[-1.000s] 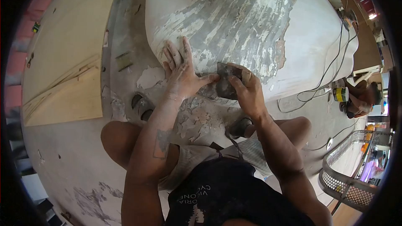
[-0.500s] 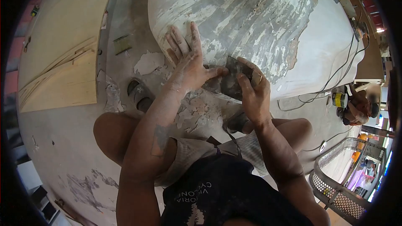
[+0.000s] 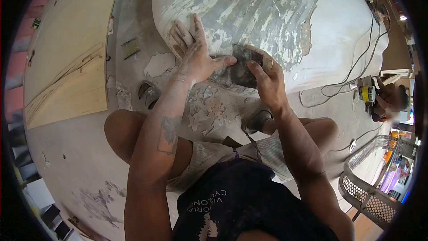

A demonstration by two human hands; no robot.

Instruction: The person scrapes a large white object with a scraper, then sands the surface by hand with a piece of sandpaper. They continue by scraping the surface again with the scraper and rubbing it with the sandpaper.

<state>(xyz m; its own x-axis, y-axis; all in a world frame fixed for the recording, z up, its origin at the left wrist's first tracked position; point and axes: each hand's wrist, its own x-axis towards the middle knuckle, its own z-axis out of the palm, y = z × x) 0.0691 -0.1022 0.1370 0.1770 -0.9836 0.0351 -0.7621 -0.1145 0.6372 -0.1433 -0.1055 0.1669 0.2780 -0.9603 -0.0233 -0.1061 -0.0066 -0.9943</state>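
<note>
A big rounded white hull-like surface [image 3: 339, 22] with flaking paint and grey scraped patches lies in front of me. My left hand [image 3: 192, 56] is pressed flat on its lower edge, fingers spread, thumb pointing right. My right hand [image 3: 263, 78] grips a wide dark metal scraper [image 3: 238, 69] whose blade rests on the surface just right of the left thumb. I am squatting, both knees in view below my arms.
Paint flakes [image 3: 203, 109] litter the concrete floor under the surface. A pair of sandals [image 3: 149, 93] lies to the left, plywood sheets [image 3: 67, 76] further left. Cables [image 3: 352, 76] trail over the right side. Another person [image 3: 388, 100] crouches at far right beside a metal mesh chair [image 3: 370, 187].
Both hands and the scraper have shifted up in the picture along the peeling surface, staying together. The view has tilted slightly.
</note>
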